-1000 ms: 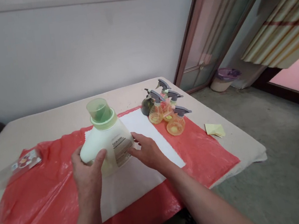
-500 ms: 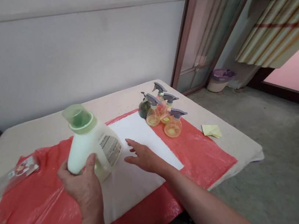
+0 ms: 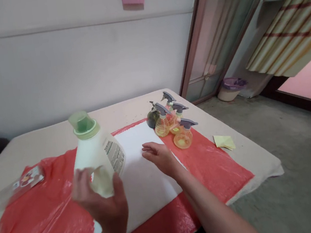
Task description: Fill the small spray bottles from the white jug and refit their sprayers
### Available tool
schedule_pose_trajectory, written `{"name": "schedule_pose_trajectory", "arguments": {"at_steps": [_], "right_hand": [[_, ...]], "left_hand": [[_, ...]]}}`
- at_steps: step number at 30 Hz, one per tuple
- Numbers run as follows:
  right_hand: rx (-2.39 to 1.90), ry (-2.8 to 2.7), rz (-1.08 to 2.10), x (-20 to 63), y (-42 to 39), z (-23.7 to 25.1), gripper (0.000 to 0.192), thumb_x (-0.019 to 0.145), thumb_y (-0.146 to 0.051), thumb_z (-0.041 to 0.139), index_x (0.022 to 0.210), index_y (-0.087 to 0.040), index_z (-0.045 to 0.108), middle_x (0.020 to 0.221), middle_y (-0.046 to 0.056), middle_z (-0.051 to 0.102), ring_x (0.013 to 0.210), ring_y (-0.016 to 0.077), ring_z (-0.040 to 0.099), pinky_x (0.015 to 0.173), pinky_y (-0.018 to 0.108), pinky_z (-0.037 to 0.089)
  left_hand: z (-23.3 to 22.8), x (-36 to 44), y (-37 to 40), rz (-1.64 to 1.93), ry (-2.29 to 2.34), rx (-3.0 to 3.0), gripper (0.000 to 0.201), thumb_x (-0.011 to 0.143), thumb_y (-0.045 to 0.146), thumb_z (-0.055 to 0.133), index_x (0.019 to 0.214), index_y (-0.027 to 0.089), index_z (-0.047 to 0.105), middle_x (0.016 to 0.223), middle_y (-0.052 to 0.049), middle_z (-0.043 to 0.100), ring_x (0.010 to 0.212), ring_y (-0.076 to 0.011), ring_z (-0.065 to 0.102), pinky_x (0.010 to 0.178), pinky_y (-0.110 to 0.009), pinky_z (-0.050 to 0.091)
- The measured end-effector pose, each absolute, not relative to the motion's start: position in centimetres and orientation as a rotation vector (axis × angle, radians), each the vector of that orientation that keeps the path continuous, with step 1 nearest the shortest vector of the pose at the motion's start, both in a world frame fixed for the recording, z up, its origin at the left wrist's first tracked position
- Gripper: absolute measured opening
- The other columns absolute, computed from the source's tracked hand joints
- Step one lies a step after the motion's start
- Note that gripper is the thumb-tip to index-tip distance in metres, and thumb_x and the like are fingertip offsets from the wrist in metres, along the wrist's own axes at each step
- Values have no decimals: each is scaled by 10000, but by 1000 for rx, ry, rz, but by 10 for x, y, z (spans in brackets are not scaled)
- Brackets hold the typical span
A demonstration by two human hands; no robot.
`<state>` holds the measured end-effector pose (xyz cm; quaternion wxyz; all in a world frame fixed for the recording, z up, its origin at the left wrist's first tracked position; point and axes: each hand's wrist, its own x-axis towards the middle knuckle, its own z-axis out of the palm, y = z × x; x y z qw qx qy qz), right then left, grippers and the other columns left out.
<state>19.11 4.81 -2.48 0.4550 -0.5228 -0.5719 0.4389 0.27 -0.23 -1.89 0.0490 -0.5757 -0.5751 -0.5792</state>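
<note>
A pale green-white detergent bottle [image 3: 91, 152] with a translucent green cap and a grey printed label stands nearly upright over the left part of a white sheet [image 3: 144, 179]. In front of its lower side is my left hand [image 3: 100, 201], blurred, with thumb and fingers apart; the fingertips overlap the bottle's handle side, and whether they touch it is unclear. My right hand [image 3: 159, 156] hovers above the white sheet, fingers stretched out, holding nothing. Just beyond it several round spray bottles [image 3: 183, 139] with grey trigger heads stand grouped, holding yellowish liquid.
Red plastic sheeting [image 3: 221, 172] lies under the white sheet on the cloth-covered table [image 3: 262, 159]. A clear printed package [image 3: 28, 178] lies at the left. Yellow paper notes [image 3: 224, 141] rest near the right edge. A lined bin [image 3: 231, 88] stands on the floor.
My left hand has shifted right and lower across the bottle's front, its grip loosened. The bottle looks more upright. My right hand has drawn away from the bottle to the right.
</note>
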Motion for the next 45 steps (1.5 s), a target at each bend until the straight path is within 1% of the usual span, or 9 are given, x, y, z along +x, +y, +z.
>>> {"name": "schedule_pose_trajectory", "arguments": {"at_steps": [2, 4, 11, 14, 18, 33, 40, 43, 45], "right_hand": [[-1236, -1312, 1091, 194, 49, -22, 500, 815, -349, 628, 1276, -158, 588, 1168, 134, 697, 967, 181, 684, 885, 354, 537], [-1168, -1195, 1122, 197, 49, -20, 605, 780, -363, 665, 1339, -168, 535, 1164, 127, 684, 892, 154, 668, 848, 333, 535], [-1125, -1118, 1126, 210, 50, -19, 862, 717, -252, 643, 1520, -263, 328, 1089, 36, 643, 661, 70, 552, 727, 283, 495], [-1133, -1193, 1114, 214, 50, -21, 945, 690, -174, 522, 1572, -307, 209, 923, -28, 640, 603, 79, 538, 659, 269, 488], [-1212, -1268, 1084, 217, 49, -20, 959, 667, -139, 449, 1579, -315, 210, 707, -78, 570, 539, 92, 481, 539, 232, 426], [-1176, -1284, 1122, 212, 52, -27, 907, 696, -160, 475, 1570, -282, 264, 697, -81, 554, 552, 88, 455, 521, 215, 425], [-1206, -1300, 1082, 209, 51, -31, 738, 710, -175, 491, 1442, -263, 476, 736, -71, 602, 563, 92, 503, 570, 240, 452], [-1266, -1267, 1001, 207, 53, -31, 454, 685, -210, 580, 1127, -210, 686, 686, -55, 619, 572, 106, 513, 595, 258, 430], [-1317, -1187, 917, 208, 53, -29, 199, 666, -238, 625, 842, -192, 706, 623, -46, 585, 583, 114, 493, 595, 260, 391]], "left_hand": [[-31, 18, -6, -1668, -1667, -2016, 625, 840, 285, 683, 1401, 169, 433, 1316, -170, 565, 1275, -308, 540, 1080, -517, 421], [-44, 32, -7, -1564, -1790, -2295, 676, 895, 294, 612, 1495, 204, 314, 1252, -153, 627, 1093, -264, 659, 941, -462, 523], [-49, 43, -5, -1402, -2493, -2646, 954, 854, 322, 598, 1598, 250, 5, 1028, -50, 706, 917, -229, 711, 844, -428, 533], [-38, 42, -3, -1616, -2523, -2606, 965, 843, 299, 583, 1604, 240, -9, 927, -7, 698, 853, -205, 696, 856, -410, 520], [-32, 43, -2, -1736, -2488, -2559, 957, 833, 277, 572, 1607, 242, 10, 898, 5, 688, 835, -194, 677, 878, -412, 503], [-31, 41, 1, -1605, -2529, -2622, 949, 848, 303, 578, 1606, 205, 16, 921, -12, 694, 869, -198, 686, 899, -414, 495], [-27, 37, 2, -1536, -2491, -2650, 876, 847, 340, 592, 1596, 209, 158, 940, -25, 705, 872, -200, 698, 876, -406, 523], [-26, 34, 3, -1534, -2407, -2621, 685, 858, 363, 586, 1502, 208, 409, 940, -32, 722, 874, -197, 705, 865, -385, 536], [-29, 31, 3, -1547, -2323, -2562, 509, 863, 373, 586, 1343, 205, 590, 931, -37, 735, 861, -198, 710, 839, -368, 545]]}}
